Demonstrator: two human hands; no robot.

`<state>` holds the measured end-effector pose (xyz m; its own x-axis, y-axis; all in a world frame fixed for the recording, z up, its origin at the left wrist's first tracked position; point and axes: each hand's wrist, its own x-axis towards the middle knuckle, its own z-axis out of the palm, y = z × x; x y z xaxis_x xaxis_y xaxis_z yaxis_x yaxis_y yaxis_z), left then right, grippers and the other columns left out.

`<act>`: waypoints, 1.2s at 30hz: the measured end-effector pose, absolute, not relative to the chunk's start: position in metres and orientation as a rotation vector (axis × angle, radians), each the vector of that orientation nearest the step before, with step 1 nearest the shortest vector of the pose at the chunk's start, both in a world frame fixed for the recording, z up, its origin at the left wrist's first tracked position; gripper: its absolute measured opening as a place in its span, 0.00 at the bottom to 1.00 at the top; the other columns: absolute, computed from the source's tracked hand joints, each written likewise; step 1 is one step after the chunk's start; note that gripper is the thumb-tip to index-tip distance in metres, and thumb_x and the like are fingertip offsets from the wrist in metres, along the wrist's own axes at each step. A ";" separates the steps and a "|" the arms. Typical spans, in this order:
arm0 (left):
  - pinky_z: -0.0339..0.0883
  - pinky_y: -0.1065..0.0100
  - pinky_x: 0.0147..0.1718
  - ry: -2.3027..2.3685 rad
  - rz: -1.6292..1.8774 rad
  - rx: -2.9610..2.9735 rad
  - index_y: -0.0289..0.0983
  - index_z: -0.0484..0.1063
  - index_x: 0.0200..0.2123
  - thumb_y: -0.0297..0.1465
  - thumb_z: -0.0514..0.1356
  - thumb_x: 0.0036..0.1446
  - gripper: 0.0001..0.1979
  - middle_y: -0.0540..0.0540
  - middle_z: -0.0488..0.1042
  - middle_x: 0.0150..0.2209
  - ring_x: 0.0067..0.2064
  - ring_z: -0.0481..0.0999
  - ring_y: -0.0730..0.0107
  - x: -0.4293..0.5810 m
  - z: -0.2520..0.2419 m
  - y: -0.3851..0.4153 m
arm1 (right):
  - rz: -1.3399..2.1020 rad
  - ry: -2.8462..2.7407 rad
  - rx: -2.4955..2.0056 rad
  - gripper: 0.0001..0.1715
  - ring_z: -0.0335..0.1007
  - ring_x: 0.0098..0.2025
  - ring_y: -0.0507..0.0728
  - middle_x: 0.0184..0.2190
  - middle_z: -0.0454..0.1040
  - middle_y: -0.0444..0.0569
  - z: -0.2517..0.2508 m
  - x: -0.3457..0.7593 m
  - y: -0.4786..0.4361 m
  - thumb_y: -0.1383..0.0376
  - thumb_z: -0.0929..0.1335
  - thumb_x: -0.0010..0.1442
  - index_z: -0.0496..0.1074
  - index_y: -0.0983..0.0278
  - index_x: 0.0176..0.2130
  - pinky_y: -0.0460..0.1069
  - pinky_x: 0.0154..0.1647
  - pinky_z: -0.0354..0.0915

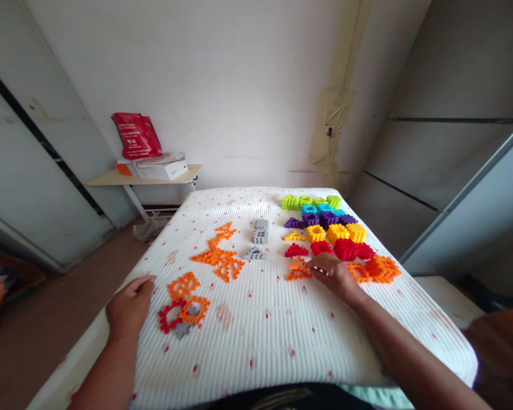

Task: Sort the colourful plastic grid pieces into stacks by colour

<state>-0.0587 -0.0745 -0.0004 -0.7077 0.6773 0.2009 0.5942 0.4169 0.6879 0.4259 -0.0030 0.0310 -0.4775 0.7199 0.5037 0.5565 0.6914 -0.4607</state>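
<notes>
My right hand point(336, 276) reaches over the bed with its fingers bent and pinched at the right edge of the orange triangular building pieces point(298, 270). How much of a piece lies under the fingertips is hidden. On the left, my left hand point(130, 304) hovers near the bed's edge, fingers curled together, with nothing visible in them. Beside it lie a loose orange square piece point(183, 283), a red piece point(169, 316), a second orange square piece point(195, 310) and a grey piece point(182, 329), partly overlapping. Farther off, several joined orange pieces point(216, 255) lie flat.
Grey pieces point(260, 232) form a column mid-bed. Stacks in rows stand at right: green point(305, 202), blue point(324, 209), purple point(328, 220), yellow point(337, 233), red point(346, 249) and orange point(380, 269). A side table point(192, 172) holds boxes and a red bag point(135, 135).
</notes>
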 end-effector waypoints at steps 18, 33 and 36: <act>0.64 0.61 0.46 2.567 1.161 1.179 0.37 0.76 0.35 0.36 0.54 0.45 0.15 0.44 0.78 0.39 0.44 0.74 0.57 -0.055 0.003 -0.074 | 0.379 -2.382 -0.914 0.20 0.68 0.36 0.56 0.31 0.73 0.52 0.030 0.420 -0.004 0.59 0.57 0.65 0.72 0.64 0.33 0.50 0.37 0.65; 0.64 0.61 0.44 2.587 1.131 1.189 0.37 0.76 0.35 0.38 0.54 0.46 0.17 0.43 0.78 0.37 0.42 0.74 0.57 -0.055 0.003 -0.075 | 0.344 -2.403 -0.945 0.14 0.67 0.38 0.56 0.32 0.73 0.52 0.031 0.420 -0.008 0.64 0.60 0.63 0.71 0.64 0.33 0.50 0.38 0.64; 0.64 0.62 0.45 2.577 1.111 1.183 0.36 0.76 0.36 0.37 0.54 0.46 0.17 0.42 0.78 0.38 0.42 0.74 0.57 -0.054 0.004 -0.075 | 0.292 -2.402 -1.003 0.10 0.67 0.38 0.56 0.33 0.73 0.52 0.032 0.419 -0.009 0.65 0.61 0.60 0.70 0.64 0.34 0.50 0.37 0.64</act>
